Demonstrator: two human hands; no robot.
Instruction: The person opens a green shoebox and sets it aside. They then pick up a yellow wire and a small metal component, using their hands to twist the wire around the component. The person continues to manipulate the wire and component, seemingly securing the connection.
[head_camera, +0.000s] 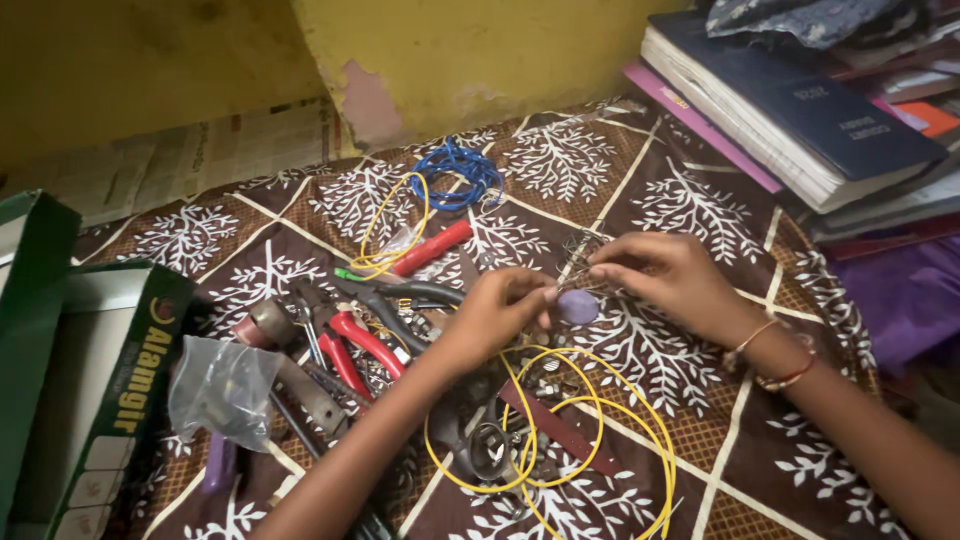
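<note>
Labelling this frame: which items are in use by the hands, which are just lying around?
In use:
left hand
right hand
thin wire bundle
small purple disc

Lying about:
yellow wire loop
red-handled pliers
blue wire coil
red tube
plastic bag
green box
books

Home: patterned bedsheet (700, 440), stacked books (800, 120), tools

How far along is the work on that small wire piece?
Done: tools are out, red-handled pliers lying unused on the cloth. In hand: left hand and right hand pinch a thin wire tangle above a purple disc. Left: yellow wire and blue wire lie loose, untouched.
</note>
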